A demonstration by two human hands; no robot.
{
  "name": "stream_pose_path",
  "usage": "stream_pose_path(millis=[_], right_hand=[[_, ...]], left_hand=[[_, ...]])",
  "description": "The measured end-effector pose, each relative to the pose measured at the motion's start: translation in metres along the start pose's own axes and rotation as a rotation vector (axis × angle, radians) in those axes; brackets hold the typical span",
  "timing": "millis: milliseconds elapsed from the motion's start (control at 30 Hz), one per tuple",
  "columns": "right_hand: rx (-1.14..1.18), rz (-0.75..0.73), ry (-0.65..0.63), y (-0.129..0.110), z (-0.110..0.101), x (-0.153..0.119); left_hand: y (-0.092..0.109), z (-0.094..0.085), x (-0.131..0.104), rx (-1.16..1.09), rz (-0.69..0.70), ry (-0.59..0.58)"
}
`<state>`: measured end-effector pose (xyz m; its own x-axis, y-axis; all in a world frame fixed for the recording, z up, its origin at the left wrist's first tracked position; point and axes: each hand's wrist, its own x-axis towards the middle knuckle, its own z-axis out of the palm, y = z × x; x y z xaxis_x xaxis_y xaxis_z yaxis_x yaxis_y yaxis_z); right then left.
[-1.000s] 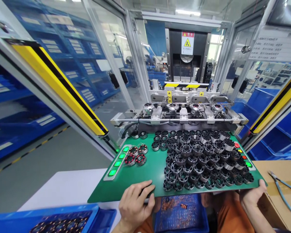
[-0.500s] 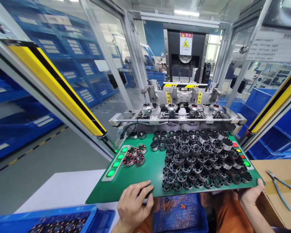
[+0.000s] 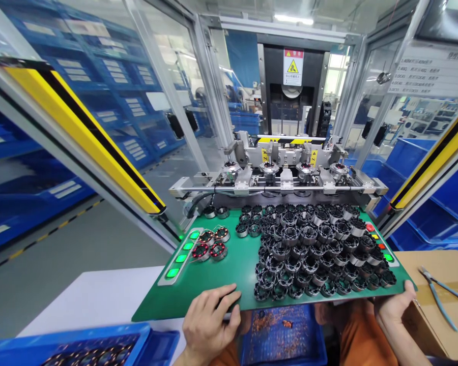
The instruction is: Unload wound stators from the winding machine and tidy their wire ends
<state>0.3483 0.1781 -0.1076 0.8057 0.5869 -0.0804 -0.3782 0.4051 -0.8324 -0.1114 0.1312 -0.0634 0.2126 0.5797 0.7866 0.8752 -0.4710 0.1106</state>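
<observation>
- Two bare hands meet the near side of the green board (image 3: 175,302) in the head view. The left hand (image 3: 209,323) rests on the edge, fingers bent and thumb apart, with nothing visible in its grasp.
- The right hand (image 3: 397,311) is at the right front corner, thumb on the rim. Its other fingers are mostly out of sight below, so I cannot tell whether it clenches the board or just leans there.
- The black-and-silver rings (image 3: 309,241) stand crowded and stacked on the right of the board; four copper-wound rings (image 3: 218,257) lie on the left, beside the green buttons (image 3: 173,273).
- A light, level touch suits this spot, I judge: a knock on the board could topple the upper rings. Fingertips do best away from the front row, the lit buttons and the thin wire ends, which could snag.
- Palms are best outside the frame while the machine heads (image 3: 269,169) hold rings at the back.
- The stack hides many lower rings, so their number and seating are unclear. The blue tray (image 3: 147,333) is cut off at the bottom, the wall sheet (image 3: 431,73) is partly too blurred to read, and the scraps in the blue bin (image 3: 282,348) are perhaps wire bits.
</observation>
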Motion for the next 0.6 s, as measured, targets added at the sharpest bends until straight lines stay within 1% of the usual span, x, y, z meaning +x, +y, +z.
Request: stream_pose_path(millis=[233,400,500,600], right_hand=[[-0.012,0.007,-0.019,-0.001,0.000,0.001],[-0.031,0.043,0.052,-0.006,0.007,-0.003],[-0.037,0.040,0.055,-0.007,0.009,-0.005],[-0.033,0.032,0.045,-0.005,0.007,-0.004]], left_hand=[[0.001,0.000,0.004,-0.003,0.007,0.006],[0.000,0.000,0.002,-0.002,0.002,-0.001],[0.000,0.000,0.001,-0.002,0.000,-0.003],[-0.001,0.000,0.001,0.001,-0.002,-0.002]])
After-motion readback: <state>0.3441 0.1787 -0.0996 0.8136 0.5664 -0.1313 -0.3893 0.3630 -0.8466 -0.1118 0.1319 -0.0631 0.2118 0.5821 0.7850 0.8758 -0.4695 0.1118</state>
